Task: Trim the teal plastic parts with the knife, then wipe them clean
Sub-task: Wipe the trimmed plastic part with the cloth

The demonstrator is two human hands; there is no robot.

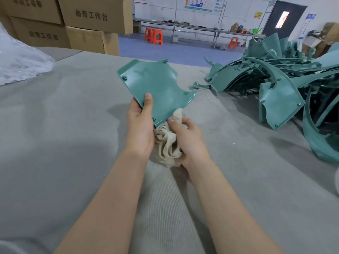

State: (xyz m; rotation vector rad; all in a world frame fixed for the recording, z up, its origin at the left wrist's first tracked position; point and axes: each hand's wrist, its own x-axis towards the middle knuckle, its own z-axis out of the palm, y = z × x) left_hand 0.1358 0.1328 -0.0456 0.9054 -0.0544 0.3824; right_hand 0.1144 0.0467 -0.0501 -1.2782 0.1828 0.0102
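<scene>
The left hand (pixel 140 125) gripped the flat teal plastic part (pixel 156 88) by its near edge, above the grey felt-covered table (pixel 73 125). The right hand (pixel 187 138) clutched a crumpled beige cloth (pixel 167 143) against the part's lower corner.

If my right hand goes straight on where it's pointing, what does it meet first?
The right hand would likely meet the teal part, just past the cloth it grips; depth unclear.
</scene>
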